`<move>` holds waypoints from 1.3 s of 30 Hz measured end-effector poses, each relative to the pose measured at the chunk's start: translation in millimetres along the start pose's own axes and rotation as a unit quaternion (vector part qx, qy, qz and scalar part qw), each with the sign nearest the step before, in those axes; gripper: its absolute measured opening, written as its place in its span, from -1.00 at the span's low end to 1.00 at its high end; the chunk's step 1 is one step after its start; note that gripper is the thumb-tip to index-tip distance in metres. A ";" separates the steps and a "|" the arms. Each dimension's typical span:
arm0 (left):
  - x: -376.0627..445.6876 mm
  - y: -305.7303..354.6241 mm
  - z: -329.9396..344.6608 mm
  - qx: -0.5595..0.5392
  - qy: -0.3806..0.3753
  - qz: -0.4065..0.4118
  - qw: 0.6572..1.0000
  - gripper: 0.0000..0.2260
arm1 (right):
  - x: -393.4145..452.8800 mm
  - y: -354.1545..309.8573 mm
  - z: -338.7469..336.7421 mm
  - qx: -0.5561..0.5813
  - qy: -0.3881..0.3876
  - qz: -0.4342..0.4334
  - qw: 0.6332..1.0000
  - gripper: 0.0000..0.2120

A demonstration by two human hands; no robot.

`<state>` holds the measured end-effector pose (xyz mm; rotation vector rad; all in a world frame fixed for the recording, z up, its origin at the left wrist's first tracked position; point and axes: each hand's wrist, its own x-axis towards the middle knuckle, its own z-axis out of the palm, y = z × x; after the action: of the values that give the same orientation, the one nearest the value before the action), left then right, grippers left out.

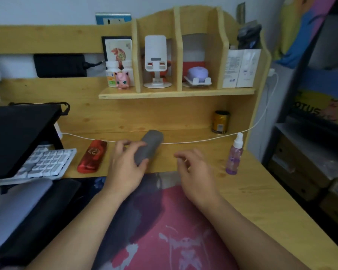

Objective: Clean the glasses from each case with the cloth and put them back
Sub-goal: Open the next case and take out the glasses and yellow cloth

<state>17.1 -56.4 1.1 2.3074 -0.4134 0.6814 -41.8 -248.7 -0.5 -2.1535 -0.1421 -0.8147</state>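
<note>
Grey glasses case (149, 146): closed, lying on the wooden desk (242, 184) near centre, long axis running diagonally, far end pointing up and to the right towards the back panel, near end towards the person; its far end lies over a white cable (203, 140). Left hand (125, 168): fingers curled over the case's near end, thumb against its lower edge, gripping it. Right hand (195, 172): apart from the case, to its right, above the desk, fingers loosely curled, holding nothing. Red glasses case (92, 156): closed, to the left of the grey one and apart from it, long axis also tilted with the far end to the right; a round gold emblem on the lid, writing too blurred to read. Spray bottle (235, 154): upright, purple-tinted with white nozzle, at the right; label unreadable. Gold can (220, 121): upright at the back, print illegible. Keyboard (45, 162): white and grey keys, at the left. Desk mat (164, 230): pink and dark, under both forearms. Box (320, 110) at far right, beyond the desk: letters "OTUS" legible
</note>
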 end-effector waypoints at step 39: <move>-42.3 4.5 -27.0 -0.092 -0.269 -0.080 0.955 -0.28 | 24.8 30.4 -51.7 -0.043 -0.058 0.007 0.997 -0.94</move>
<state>-28.9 -36.6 -3.9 2.2905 -0.5016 -0.0773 -37.5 -310.7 18.3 -2.2804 -0.1526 -0.6998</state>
